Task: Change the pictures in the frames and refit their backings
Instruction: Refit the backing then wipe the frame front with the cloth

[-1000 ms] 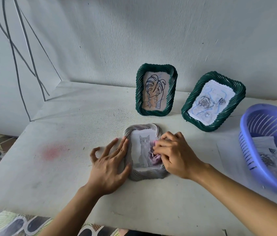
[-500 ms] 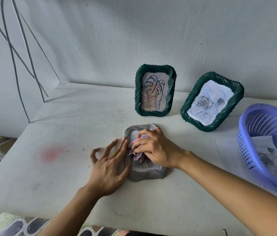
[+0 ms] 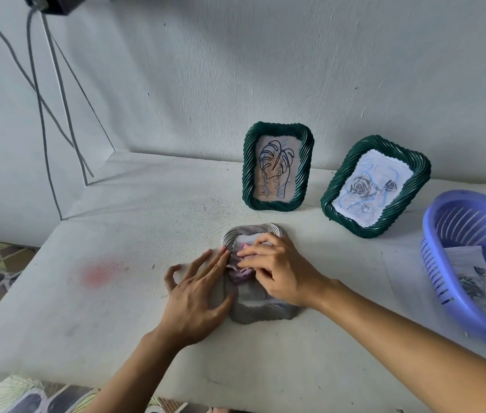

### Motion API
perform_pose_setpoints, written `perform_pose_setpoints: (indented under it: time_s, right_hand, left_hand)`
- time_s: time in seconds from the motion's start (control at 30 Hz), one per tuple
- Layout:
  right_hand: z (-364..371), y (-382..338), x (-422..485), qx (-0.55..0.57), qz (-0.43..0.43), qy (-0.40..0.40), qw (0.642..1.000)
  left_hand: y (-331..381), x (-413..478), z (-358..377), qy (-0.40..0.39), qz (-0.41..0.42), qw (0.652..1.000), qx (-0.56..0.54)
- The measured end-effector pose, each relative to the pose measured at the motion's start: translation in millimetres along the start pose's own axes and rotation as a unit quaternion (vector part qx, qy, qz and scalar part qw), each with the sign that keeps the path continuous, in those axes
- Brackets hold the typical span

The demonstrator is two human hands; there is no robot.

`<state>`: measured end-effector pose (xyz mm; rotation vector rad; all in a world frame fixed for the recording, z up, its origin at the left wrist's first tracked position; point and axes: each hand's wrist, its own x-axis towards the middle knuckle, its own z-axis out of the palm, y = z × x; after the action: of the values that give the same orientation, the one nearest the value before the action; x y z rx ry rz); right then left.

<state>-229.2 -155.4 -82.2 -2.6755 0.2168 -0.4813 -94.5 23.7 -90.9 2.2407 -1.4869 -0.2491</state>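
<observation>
A grey ribbed frame (image 3: 261, 312) lies face up on the white table (image 3: 110, 293), mid-front. My left hand (image 3: 197, 296) rests flat on the frame's left edge, fingers spread. My right hand (image 3: 277, 271) presses a small pinkish-purple cloth (image 3: 240, 271) onto the frame's glass, so the picture inside is mostly hidden. Two dark green twisted frames stand against the wall behind. The left green frame (image 3: 277, 165) shows a leaf line drawing. The right green frame (image 3: 376, 186) leans tilted and shows a rose picture.
A purple slotted plastic basket (image 3: 444, 242) sits at the right edge with printed pictures (image 3: 471, 278) inside. Grey cables (image 3: 44, 120) hang down the wall at left. A pink stain (image 3: 98, 272) marks the table. Patterned floor shows beyond the table's left and front edges.
My right hand with the cloth has slid from the frame's right side up and left across the glass, covering the cat picture. My left hand has stayed in place.
</observation>
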Motion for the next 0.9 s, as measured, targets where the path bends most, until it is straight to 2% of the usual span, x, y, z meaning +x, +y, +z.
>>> perform_pose_setpoints:
  time_s: [0.07,0.17,0.23,0.33,0.4,0.53,0.6,0.7,0.8,0.9]
  right_hand:
    - [-2.1,-4.9,-1.0,0.005,0.032,0.032,0.999]
    - [-6.8,-19.4,5.3,0.041,0.086,0.127,0.987]
    - [-11.6,-31.2,11.2,0.085,0.107,0.167,0.976]
    - [-15.5,-45.0,15.6,0.155,0.118,0.183,0.964]
    - [-14.4,-50.9,15.9,0.16,0.116,0.189,0.962]
    - [-7.9,-56.2,13.5,0.156,0.123,0.217,0.956]
    - [-5.3,-55.7,12.6,0.167,0.143,0.237,0.946]
    - [-2.8,-53.6,11.8,0.167,0.151,0.251,0.941]
    - [0.5,-48.0,8.6,0.146,0.163,0.215,0.952]
    - [0.7,-43.5,4.3,0.162,0.219,0.165,0.948]
  left_hand:
    - [0.3,-2.2,-0.4,0.033,-0.021,0.998,-0.047]
    - [3.8,-4.2,-3.7,0.097,-0.057,0.988,-0.106]
    - [17.2,-2.4,-17.4,0.109,-0.082,0.972,-0.192]
    - [48.2,5.1,-46.7,0.042,-0.104,0.898,-0.425]
    - [58.3,12.6,-58.5,0.038,-0.131,0.856,-0.499]
    - [54.4,25.8,-54.5,0.021,-0.194,0.818,-0.54]
    - [51.2,30.2,-48.4,0.039,-0.234,0.807,-0.541]
    - [46.7,35.5,-43.1,0.037,-0.282,0.769,-0.573]
    - [36.3,40.4,-39.8,0.013,-0.297,0.769,-0.565]
    - [29.9,42.9,-37.9,0.012,-0.301,0.785,-0.542]
